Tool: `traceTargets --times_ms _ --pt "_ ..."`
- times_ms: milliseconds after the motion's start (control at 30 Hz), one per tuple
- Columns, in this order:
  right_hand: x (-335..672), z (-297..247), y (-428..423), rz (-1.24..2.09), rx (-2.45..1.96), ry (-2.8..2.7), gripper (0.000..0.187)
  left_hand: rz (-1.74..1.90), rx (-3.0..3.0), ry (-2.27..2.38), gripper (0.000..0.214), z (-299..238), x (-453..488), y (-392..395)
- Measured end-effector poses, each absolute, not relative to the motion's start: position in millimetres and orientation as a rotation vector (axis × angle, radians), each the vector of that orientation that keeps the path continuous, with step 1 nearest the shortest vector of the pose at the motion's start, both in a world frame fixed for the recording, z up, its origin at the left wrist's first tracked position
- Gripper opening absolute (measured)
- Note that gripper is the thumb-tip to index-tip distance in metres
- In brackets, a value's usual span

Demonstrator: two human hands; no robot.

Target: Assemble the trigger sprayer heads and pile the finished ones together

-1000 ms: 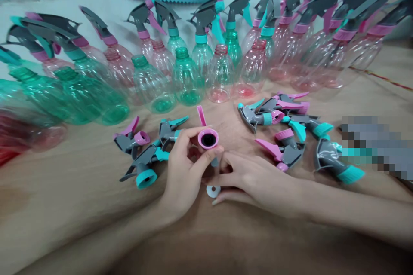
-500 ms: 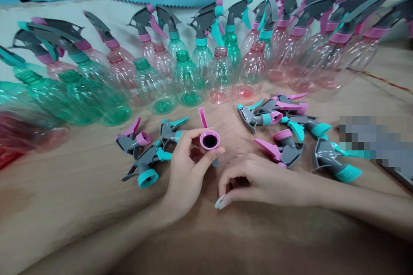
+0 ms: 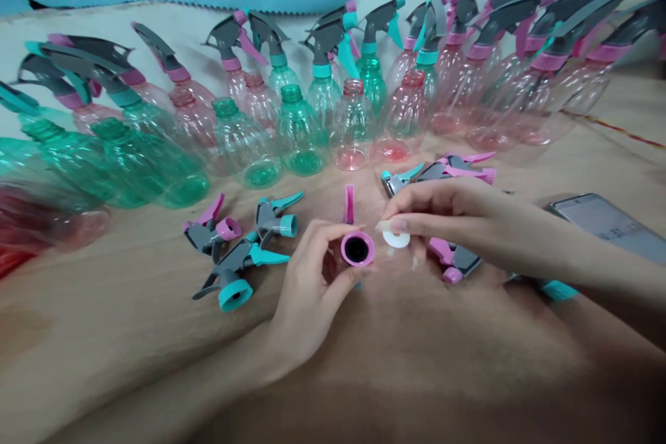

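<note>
Gripping a spray head (image 3: pixel 356 244) between thumb and fingers, the left hand (image 3: pixel 306 291) is closed around its body. The pink collar's round opening is turned up toward the camera, and the pink trigger points away, toward the bottles (image 3: pixel 299 132). The right hand (image 3: pixel 447 211) pinches a small white washer (image 3: pixel 396 239) between thumb and fingertips. The washer hangs just to the right of the collar opening, near it but not touching, at roughly the same height. On the table (image 3: pixel 130 333), loose spray heads (image 3: pixel 234 257) lie to the left, with more beneath the right hand. A phone (image 3: pixel 608 222) rests at the far right.
</note>
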State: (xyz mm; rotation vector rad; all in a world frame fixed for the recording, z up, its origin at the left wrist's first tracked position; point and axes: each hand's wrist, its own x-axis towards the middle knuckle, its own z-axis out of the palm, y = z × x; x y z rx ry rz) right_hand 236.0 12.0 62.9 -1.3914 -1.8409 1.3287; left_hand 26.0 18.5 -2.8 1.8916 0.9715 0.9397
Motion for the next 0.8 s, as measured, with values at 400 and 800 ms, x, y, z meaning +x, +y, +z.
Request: traceTargets --times_ms 400,800 --pt "213.2 37.6 4.4 0.959 -1.223 -1.978 0.017 0.749 1.986 0.866 0.025 4.5 29.4 18.0" --pt "224.4 56.8 2.6 0.792 -1.211 -1.991 0.016 0.77 1.983 0.867 0.027 2.8 28.2 17.2"
